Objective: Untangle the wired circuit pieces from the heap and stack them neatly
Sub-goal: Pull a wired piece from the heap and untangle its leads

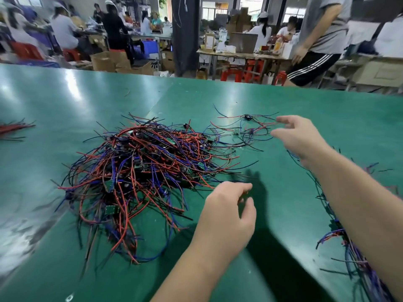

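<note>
The heap of wired circuit pieces (pixel 139 171) is lying on the green table (pixel 305 101), just left of the person's left hand (pixel 229 212). That hand is hovering with its fingers loosely curled, and whether it is pinching a wire cannot be told. The right hand (pixel 298 138) is hovering farther back, fingers relaxed and spread, fingertips just beside a few loose pieces (pixel 246 127) lying apart from the heap. A row of wired pieces (pixel 333 234) is lying under the right forearm.
</note>
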